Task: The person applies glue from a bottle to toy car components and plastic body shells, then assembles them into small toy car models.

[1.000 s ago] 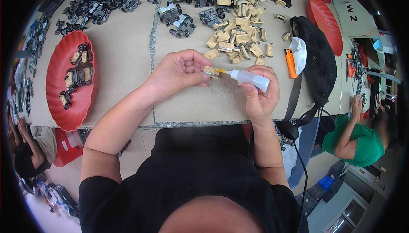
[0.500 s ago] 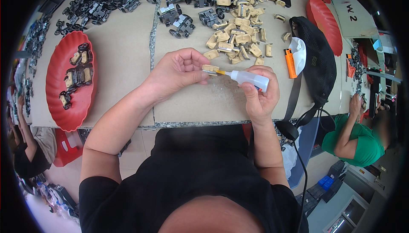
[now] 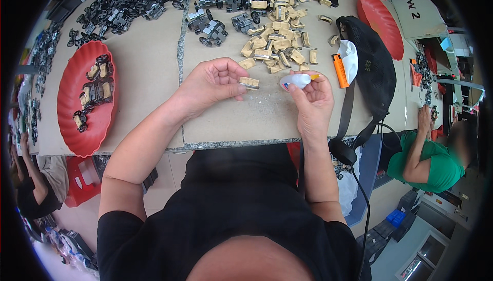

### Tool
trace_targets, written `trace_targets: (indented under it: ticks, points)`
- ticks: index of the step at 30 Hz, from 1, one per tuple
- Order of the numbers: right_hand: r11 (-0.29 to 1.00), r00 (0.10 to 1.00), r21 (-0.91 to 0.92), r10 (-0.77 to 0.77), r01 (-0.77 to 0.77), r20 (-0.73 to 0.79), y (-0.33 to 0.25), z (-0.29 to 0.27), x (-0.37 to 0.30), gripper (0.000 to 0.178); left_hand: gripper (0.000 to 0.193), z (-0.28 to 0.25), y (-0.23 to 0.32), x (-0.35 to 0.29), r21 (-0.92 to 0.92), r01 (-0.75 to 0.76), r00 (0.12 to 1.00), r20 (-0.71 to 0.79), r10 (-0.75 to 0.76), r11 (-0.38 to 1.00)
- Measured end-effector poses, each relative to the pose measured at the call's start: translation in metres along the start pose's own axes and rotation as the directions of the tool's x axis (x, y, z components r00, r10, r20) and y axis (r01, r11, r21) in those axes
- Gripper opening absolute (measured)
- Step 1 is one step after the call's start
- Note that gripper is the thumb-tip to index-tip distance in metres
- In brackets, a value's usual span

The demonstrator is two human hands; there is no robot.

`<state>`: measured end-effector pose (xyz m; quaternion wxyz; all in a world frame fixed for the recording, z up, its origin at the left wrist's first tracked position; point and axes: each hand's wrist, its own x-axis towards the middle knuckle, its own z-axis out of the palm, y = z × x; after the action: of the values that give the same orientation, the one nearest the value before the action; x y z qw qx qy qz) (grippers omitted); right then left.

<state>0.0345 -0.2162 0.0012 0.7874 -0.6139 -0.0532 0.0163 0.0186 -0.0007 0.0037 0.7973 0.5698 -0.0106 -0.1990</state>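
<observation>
Between the thumb and fingers of my left hand is a small beige plastic part with a grey edge. My right hand is closed round a small white squeeze bottle, whose yellow tip points right, away from the part. Just beyond both hands lies a heap of similar beige parts. Farther off, to the left of that heap, stand black and grey toy vehicle chassis, with many more piled at the back.
A red scalloped tray at the left holds several chassis with beige parts. To the right lie an orange lighter, a white wrapper, a black mesh bag and another red tray. A person in green works at the far right.
My right hand has drawn the bottle back from the beige part and turned it, so its tip now points right. My left hand still holds the part in nearly the same place.
</observation>
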Motion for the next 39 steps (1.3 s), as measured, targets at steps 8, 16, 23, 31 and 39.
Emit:
trace_targets:
  ticks: [8, 16, 23, 31, 39]
  points:
    - [0.95, 0.987, -0.272, -0.162, 0.152, -0.017, 0.005, -0.004, -0.009, 0.033, 0.017, 0.011, 0.003, -0.003, 0.035, -0.003, 0.999, -0.037, 0.005, 0.999]
    - [0.997, 0.988, -0.044, 0.067, -0.061, 0.14, 0.0, 0.015, -0.039, 0.025, 0.018, 0.027, 0.012, -0.011, 0.138, -0.009, 0.998, 0.062, 0.0, 0.99]
    - [0.873, 0.891, 0.267, 0.317, -0.408, 0.323, 0.009, 0.018, -0.033, 0.023, 0.019, 0.024, 0.012, -0.017, 0.108, 0.006, 0.998, 0.065, -0.013, 0.994]
    - [0.832, 0.861, 0.31, 0.333, -0.46, 0.384, 0.015, 0.009, -0.029, 0.019, 0.035, -0.007, 0.022, -0.002, 0.702, -0.099, 0.859, -0.298, 0.417, 0.705]
    - [0.833, 0.869, 0.329, 0.314, -0.445, 0.381, 0.013, 0.011, -0.028, 0.018, 0.034, -0.024, 0.018, 0.018, 0.925, 0.231, 0.71, -0.372, 0.598, 0.301]
